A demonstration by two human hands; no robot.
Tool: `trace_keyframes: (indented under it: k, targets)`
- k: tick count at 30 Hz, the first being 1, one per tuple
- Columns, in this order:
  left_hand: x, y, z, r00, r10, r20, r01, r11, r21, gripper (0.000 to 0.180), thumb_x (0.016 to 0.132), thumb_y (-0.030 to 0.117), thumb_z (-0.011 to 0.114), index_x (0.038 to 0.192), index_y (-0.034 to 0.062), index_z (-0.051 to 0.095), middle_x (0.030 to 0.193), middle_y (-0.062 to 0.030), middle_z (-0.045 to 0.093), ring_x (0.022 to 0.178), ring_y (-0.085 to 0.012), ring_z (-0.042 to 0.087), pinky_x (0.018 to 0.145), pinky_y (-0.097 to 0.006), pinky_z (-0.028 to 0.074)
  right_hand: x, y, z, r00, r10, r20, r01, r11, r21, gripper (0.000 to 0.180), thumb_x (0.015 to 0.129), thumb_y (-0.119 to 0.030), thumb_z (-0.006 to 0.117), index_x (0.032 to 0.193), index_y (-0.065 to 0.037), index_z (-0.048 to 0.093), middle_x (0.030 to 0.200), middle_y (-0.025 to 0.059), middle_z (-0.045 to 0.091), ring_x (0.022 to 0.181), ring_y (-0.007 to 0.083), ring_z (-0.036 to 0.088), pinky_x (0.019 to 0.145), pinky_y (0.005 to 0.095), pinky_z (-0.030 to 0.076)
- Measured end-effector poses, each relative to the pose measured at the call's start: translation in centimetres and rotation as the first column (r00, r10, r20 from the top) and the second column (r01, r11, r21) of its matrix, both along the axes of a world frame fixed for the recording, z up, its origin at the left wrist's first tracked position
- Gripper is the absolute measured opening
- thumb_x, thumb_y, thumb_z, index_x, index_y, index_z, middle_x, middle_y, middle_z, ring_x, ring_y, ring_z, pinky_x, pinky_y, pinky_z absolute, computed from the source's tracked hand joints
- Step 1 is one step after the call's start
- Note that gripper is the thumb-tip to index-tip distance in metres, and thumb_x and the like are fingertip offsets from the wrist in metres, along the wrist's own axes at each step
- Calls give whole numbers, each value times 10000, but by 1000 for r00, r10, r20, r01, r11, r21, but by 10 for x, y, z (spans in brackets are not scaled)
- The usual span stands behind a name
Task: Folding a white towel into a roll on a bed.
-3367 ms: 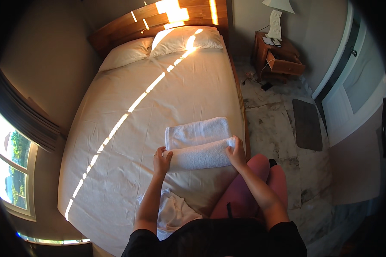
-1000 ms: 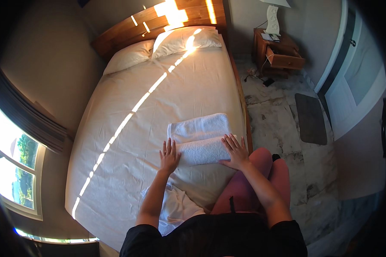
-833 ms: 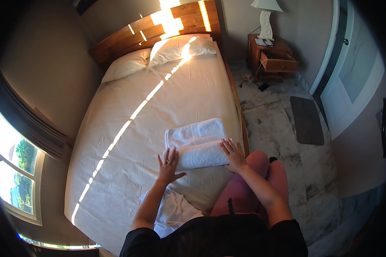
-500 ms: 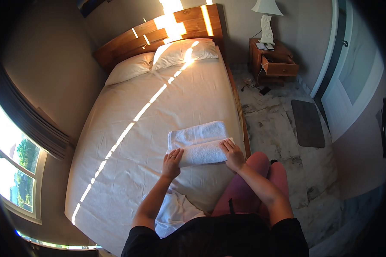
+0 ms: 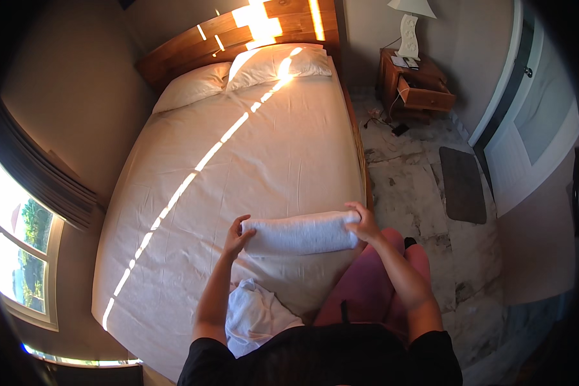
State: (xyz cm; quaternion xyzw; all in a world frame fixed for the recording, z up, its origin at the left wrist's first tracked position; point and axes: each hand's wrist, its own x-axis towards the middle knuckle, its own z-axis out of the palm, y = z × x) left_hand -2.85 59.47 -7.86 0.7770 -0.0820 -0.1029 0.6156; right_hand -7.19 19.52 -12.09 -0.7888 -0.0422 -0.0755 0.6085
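A white towel (image 5: 301, 235), folded into a long narrow bundle, lies crosswise before me at the bed's near right part. My left hand (image 5: 238, 237) grips its left end, with the thumb on the near side and the fingers curled at the far edge. At the other end my right hand (image 5: 363, 223) is closed on the towel, its fingers over the top corner. The towel's underside is hidden, so I cannot tell whether it touches the sheet. A crumpled white cloth (image 5: 256, 315) rests near my left forearm, close to my body.
The bed (image 5: 238, 161) has a pale sheet, two pillows (image 5: 193, 87) and a wooden headboard (image 5: 174, 53). On the right stand a nightstand (image 5: 424, 96) with its drawer pulled out and a lamp (image 5: 410, 35). A dark mat (image 5: 463, 186) lies by the door. A window (image 5: 29, 257) is left.
The towel's far part has been folded over, leaving one narrow bundle. My hands have gone from lying flat on it to gripping its two ends, slightly farther apart.
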Motion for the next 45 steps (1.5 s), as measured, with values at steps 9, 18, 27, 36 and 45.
trace_keyframes:
  k: [9, 18, 27, 36, 45]
  targets:
    - [40, -23, -43, 886, 421, 194, -463, 786, 409, 442, 916, 405, 537, 1036, -20, 570, 970, -192, 627, 942, -331, 586, 844, -386, 456, 53, 30, -35, 918, -394, -42, 377, 902, -212, 441, 861, -265, 585, 1178, 15, 464, 1060, 231, 595, 982, 370, 588, 817, 419, 476]
    - [-3, -123, 5, 770, -279, 574, -249, 696, 673, 489, 885, 273, 534, 1332, 90, 454, 1418, -76, 412, 1345, -250, 328, 1085, -575, 163, 29, 90, 43, 928, -137, 347, 350, 645, -679, 467, 862, -230, 572, 1285, -62, 469, 1370, 157, 412, 1304, 314, 350, 1031, 587, 240]
    - [-1, -113, -29, 791, -120, 600, -385, 664, 641, 416, 916, 277, 444, 1276, 79, 512, 1334, -78, 506, 1269, -252, 429, 1074, -490, 244, 24, 104, 21, 965, 70, 252, 166, 581, -797, 454, 903, -339, 474, 1303, -124, 495, 1355, 102, 463, 1304, 290, 364, 1093, 530, 172]
    - [9, -68, -29, 822, 289, 491, -565, 521, 640, 397, 910, 310, 444, 1223, 89, 550, 1266, -96, 546, 1216, -314, 459, 1000, -494, 350, 9, 88, 7, 942, -104, 319, 325, 516, -793, 438, 913, -325, 456, 1300, -121, 486, 1375, 126, 434, 1312, 344, 332, 1076, 522, 216]
    - [11, -32, -52, 831, 534, 155, -537, 699, 473, 664, 874, 539, 495, 1227, -23, 500, 1118, -319, 562, 1053, -434, 545, 909, -476, 431, 28, 35, -32, 930, -258, -262, 287, 955, 76, 803, 822, -279, 699, 1413, -7, 229, 1383, 216, 345, 1259, 316, 385, 1051, 405, 306]
